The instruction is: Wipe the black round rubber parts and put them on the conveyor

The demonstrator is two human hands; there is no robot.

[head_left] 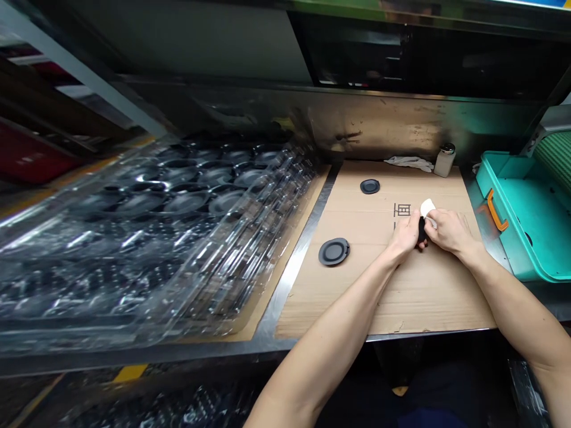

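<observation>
**Your left hand (405,233) grips a small black piece (422,229); your right pinches a white scrap (427,207) against it**

Nearest you, your forearms cross the front edge of the cardboard sheet (375,303), which lies close to the metal table's edge. Your hands meet over the right half of the sheet, well in from that edge. Your left fingers curl around the black piece, and fingertips show just below it. Your right hand (449,230) is bent inward, thumb and fingers drawn together on the white scrap, which sticks up between your hands. You cannot tell from here what shape the black piece has, since your fingers cover most of it.

To your left, a stretch of cardboard separates your left hand from the near black disc (334,252), which lies flat by the sheet's left side. Beyond that side runs a bare metal strip (295,264), then the stacked clear trays (263,238), blurred, with dark discs in their pockets.

To your right, the teal bin (517,255) stands past the sheet's right edge, its orange handle (496,212) facing your right hand.

Farther off, you have the far black disc (370,186) flat on the cardboard. At the sheet's back edge, a crumpled white cloth (409,163) lies just beside a capped bottle (445,160), before the metal back panel (379,122).
</observation>
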